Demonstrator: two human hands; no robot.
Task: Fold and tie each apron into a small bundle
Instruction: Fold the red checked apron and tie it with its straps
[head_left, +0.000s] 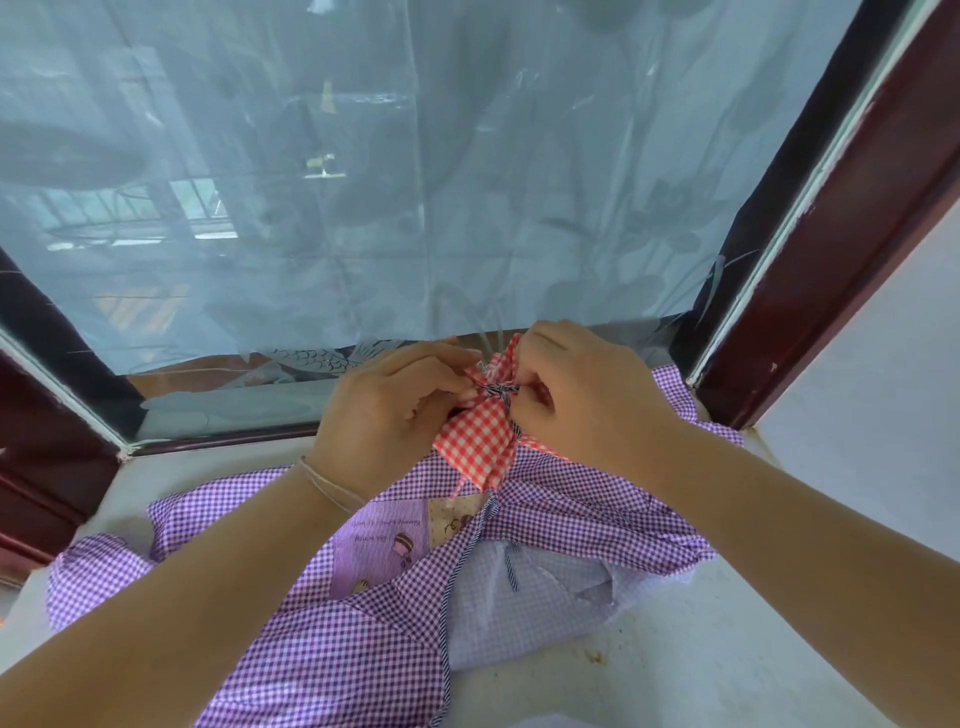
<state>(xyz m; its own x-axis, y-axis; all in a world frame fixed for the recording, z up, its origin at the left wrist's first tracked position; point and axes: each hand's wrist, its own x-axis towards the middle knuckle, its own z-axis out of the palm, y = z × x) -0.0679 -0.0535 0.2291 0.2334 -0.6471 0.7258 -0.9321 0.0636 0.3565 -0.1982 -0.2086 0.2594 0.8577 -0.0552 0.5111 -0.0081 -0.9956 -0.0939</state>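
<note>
Here, just past the centre toward 12 o'clock, both hands meet over a small red-and-white gingham apron bundle (475, 441), folded into a narrow wad and cinched near its top by a striped blue-and-white tie string (496, 389). The left hand (384, 415) comes in from 8 o'clock with its fingers curled and pressed together, the tips pinching the string and the gathered cloth on the bundle's left side. The right hand (576, 395) comes in from 4 o'clock; its fingers are curled too, pinching the string's other end against the bundle's right edge. How the string crosses between the fingertips cannot be told.

The bundle rests on a purple gingham apron (332, 639), which lies unfolded and rumpled across the white ledge (675, 670) from 7 o'clock to 3 o'clock, with a printed cartoon patch (384, 551) near its middle and navy striped edging. A thin bracelet (327, 486) circles the left wrist. At 12 o'clock stands a window covered by translucent plastic sheeting (415, 182), framed in dark red wood (841, 223)
</note>
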